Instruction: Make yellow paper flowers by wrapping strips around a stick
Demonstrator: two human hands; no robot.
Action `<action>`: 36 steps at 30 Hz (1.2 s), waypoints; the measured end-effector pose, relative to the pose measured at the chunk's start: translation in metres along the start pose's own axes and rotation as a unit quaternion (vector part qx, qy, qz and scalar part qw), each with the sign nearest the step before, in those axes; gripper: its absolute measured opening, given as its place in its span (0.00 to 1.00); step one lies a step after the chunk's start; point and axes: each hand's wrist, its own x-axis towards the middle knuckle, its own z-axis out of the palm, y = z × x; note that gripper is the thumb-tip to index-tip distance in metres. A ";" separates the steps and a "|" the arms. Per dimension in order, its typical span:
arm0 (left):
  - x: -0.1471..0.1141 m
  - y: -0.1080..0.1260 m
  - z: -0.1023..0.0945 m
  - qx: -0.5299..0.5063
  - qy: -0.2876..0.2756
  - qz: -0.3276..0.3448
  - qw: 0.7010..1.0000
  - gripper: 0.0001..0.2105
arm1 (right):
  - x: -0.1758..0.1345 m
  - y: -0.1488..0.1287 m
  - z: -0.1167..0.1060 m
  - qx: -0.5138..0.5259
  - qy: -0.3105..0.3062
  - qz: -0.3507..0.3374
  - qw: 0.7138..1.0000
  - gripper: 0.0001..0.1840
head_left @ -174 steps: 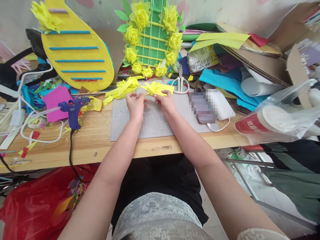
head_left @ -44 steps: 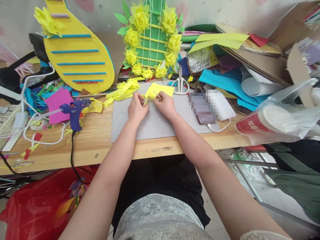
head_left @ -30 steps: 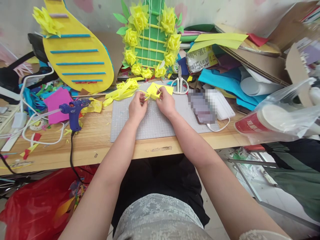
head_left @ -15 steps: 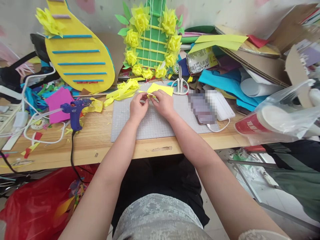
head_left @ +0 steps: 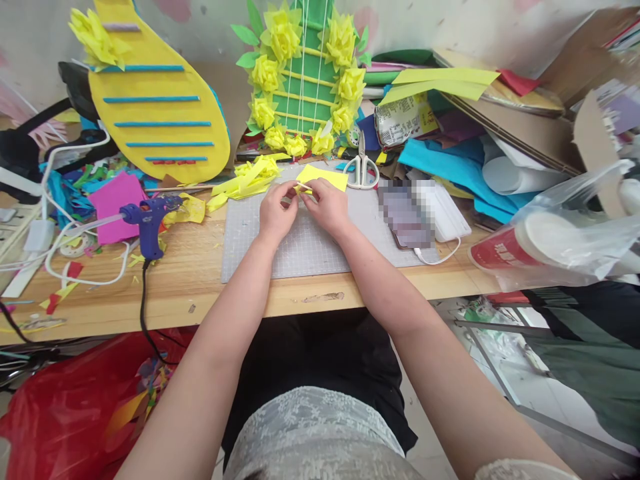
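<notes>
Over the grey cutting mat (head_left: 320, 257), my left hand (head_left: 279, 212) and my right hand (head_left: 326, 205) meet, fingertips closed in a pinch. Between them is a thin pale stick (head_left: 302, 187), with a bit of yellow at it that is mostly hidden by the fingers. Just behind my right hand lies a flat piece of yellow paper (head_left: 327, 176). Scissors (head_left: 361, 171) with white handles rest to its right. A heap of yellow paper strips (head_left: 250, 177) sits beyond my left hand.
A blue glue gun (head_left: 151, 227) with its cord stands left, near magenta paper (head_left: 114, 205). Yellow (head_left: 160, 120) and green (head_left: 310, 87) instrument-shaped crafts lean at the back. A phone (head_left: 406, 213), a white power bank (head_left: 443, 210) and a bagged cup (head_left: 515, 247) are on the right.
Both hands stay in nearly the same place, still pinching the stick. The fingers have shifted only slightly, and the camera view has moved a little.
</notes>
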 end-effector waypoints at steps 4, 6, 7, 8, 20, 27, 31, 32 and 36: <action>0.000 -0.001 0.000 0.009 -0.005 0.000 1.000 0.14 | 0.000 0.000 -0.001 0.020 -0.003 0.013 1.000 0.13; 0.000 -0.001 0.000 0.013 -0.008 -0.003 1.000 0.13 | 0.000 0.000 -0.002 0.031 -0.005 0.019 0.999 0.13; 0.000 -0.001 0.000 0.014 -0.010 -0.004 1.000 0.14 | 0.000 -0.001 -0.002 0.036 -0.008 0.021 0.999 0.13; 0.000 0.000 -0.001 0.014 -0.012 -0.004 1.000 0.14 | 0.000 -0.002 -0.003 0.041 -0.011 0.024 0.999 0.13; 0.000 0.000 -0.001 -0.048 -0.034 -0.018 0.998 0.18 | -0.002 0.006 -0.007 0.134 -0.020 0.007 0.991 0.14; -0.006 0.004 -0.006 0.039 -0.128 0.001 0.991 0.20 | -0.002 0.015 -0.013 0.123 -0.078 0.047 0.988 0.09; -0.009 -0.001 -0.003 0.059 -0.165 0.026 0.984 0.23 | -0.004 0.016 -0.010 0.137 -0.108 0.064 0.983 0.10; -0.009 -0.002 -0.002 0.059 -0.159 0.026 0.985 0.23 | -0.004 0.016 -0.008 0.151 -0.107 0.065 0.981 0.11; -0.006 -0.001 -0.002 0.022 -0.115 0.011 0.993 0.19 | -0.003 0.017 -0.004 0.229 -0.087 0.048 0.968 0.14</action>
